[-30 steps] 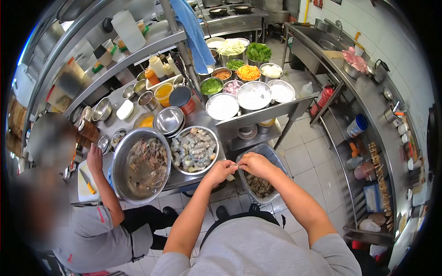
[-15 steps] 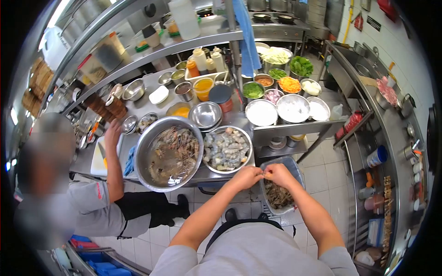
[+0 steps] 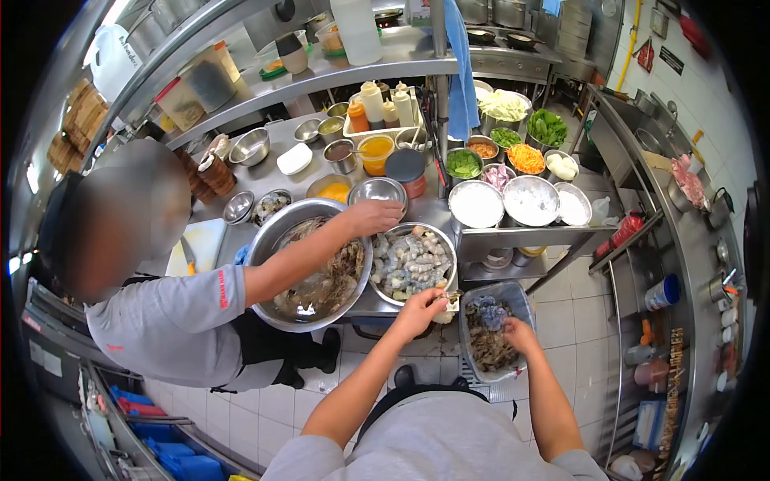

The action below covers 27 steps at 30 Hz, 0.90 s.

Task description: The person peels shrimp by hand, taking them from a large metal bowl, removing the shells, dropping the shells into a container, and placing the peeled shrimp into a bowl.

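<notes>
At the near rim of a steel bowl (image 3: 455,280) of peeled shrimp (image 3: 413,260), my left hand (image 3: 420,313) is closed in a pinch. A small pale piece, apparently a peeled shrimp (image 3: 443,317), shows at its fingertips. Lower right, my right hand (image 3: 521,335) hangs over a clear plastic bin (image 3: 523,298) of brown shrimp shells (image 3: 489,353). Its fingers are curled, and whatever lies between them is too small to name. Bluish shell pieces (image 3: 487,309) lie just beyond those fingertips. Left of the shrimp bowl stands a large basin (image 3: 261,255) with unpeeled shrimp in murky water.
A co-worker (image 3: 176,321) stands at left, one hand (image 3: 375,216) reaching across the basin to stacked steel bowls (image 3: 377,189). A cutting board (image 3: 210,240) with a knife lies beyond. Vegetable containers (image 3: 527,159) and white-filled bowls (image 3: 531,200) stand at right. A shelf (image 3: 345,68) crosses above.
My hands, together over the bin before, have parted: the left moved to the shrimp bowl's rim, the right went lower over the bin. The co-worker leaned in and reached across the basin. The view shifted.
</notes>
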Available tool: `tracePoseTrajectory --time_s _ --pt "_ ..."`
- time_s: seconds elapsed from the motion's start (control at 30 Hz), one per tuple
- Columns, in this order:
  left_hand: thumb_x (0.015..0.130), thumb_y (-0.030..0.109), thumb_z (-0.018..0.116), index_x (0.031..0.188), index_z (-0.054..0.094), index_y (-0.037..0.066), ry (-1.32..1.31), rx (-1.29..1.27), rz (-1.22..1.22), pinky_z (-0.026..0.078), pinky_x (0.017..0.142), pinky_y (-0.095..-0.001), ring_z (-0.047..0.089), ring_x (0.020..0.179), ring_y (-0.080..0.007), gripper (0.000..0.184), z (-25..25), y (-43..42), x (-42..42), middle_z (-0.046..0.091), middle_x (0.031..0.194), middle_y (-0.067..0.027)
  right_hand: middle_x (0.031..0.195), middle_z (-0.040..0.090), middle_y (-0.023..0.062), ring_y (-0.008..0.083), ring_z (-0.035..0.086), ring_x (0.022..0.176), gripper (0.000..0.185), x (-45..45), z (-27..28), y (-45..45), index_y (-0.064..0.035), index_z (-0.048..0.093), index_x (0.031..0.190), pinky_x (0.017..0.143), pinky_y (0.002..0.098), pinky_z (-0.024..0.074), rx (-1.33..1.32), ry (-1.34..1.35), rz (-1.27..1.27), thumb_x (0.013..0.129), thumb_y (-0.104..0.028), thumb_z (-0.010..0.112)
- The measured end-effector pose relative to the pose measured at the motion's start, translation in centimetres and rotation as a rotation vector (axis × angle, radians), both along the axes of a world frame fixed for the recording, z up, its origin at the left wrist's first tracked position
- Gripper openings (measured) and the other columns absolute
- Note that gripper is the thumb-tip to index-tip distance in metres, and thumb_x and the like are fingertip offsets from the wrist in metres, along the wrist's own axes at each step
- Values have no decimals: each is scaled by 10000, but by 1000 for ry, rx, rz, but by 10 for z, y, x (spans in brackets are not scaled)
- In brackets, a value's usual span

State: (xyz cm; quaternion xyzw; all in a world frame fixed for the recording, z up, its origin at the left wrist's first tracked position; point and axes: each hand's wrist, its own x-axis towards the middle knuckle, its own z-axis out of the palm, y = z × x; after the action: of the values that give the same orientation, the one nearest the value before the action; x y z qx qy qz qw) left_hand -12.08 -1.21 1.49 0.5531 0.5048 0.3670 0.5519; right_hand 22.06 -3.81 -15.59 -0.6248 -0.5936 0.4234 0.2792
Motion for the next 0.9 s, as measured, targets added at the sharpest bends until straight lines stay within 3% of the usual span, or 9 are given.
tracePoseTrajectory --time_s 0.1,0.17,0.3,0.37,0.5,0.6,0.7,0.77,0.9 --pt "963 220 610 1127 637 42 -118 -68 32 436 746 -222 546 823 -59 244 0 -4 -3 644 886 20 705 660 90 186 649 583 370 2 -2 -1 -18 635 1169 546 349 506 244 -257 63 893 -260 684" --pt "963 219 611 1156 622 36 -135 -110 51 429 738 -223 543 826 -61 266 9 -10 -4 651 895 22 871 699 198 336 695 837 441 -4 28 6 -106 605 1287 732 417 526 -329 -173 -160 868 -237 651" --pt "964 218 609 1186 607 35 -138 -107 71 418 748 -218 542 838 -60 288 -5 -13 -6 656 901 22 850 682 217 325 687 783 461 -4 24 8 -145 602 1304 705 424 521 -85 -207 -249 847 -201 624" --pt "964 217 605 1200 600 36 -169 -136 81 413 767 -217 550 859 -60 297 2 -15 -9 661 913 17 572 572 67 224 568 485 583 -17 74 5 -111 564 1360 540 366 500 31 -299 -194 780 -53 553" --pt "959 190 612 1164 621 27 -171 -149 132 411 698 -211 532 788 -58 262 -8 -15 -12 651 897 13 587 561 82 240 574 544 655 -14 72 4 -141 578 1348 583 371 501 150 -361 -158 705 -19 586" --pt "963 200 603 1151 622 35 -215 -146 141 391 661 -205 513 769 -48 251 -8 -18 -9 647 880 23 751 609 113 253 600 705 663 -2 38 0 -148 601 1313 683 368 503 395 -366 -121 674 27 599" --pt "968 208 597 1139 624 47 -194 -165 172 396 657 -205 515 777 -43 237 0 -23 -5 638 864 35 947 620 145 264 591 832 594 7 33 4 -136 651 1229 763 363 492 359 -335 -145 669 54 600" --pt "971 212 593 1143 623 58 -208 -182 172 401 657 -205 517 783 -42 233 -3 -26 -1 638 867 41 1150 610 150 294 596 1005 499 14 36 11 -113 678 1171 887 360 487 -114 -321 -41 690 19 663" --pt "969 220 599 1147 623 66 -186 -193 185 411 662 -208 531 787 -42 236 -5 -31 4 644 884 42 1220 613 171 317 593 1120 408 21 6 1 -101 699 1123 969 370 471 90 -317 184 717 -70 729"
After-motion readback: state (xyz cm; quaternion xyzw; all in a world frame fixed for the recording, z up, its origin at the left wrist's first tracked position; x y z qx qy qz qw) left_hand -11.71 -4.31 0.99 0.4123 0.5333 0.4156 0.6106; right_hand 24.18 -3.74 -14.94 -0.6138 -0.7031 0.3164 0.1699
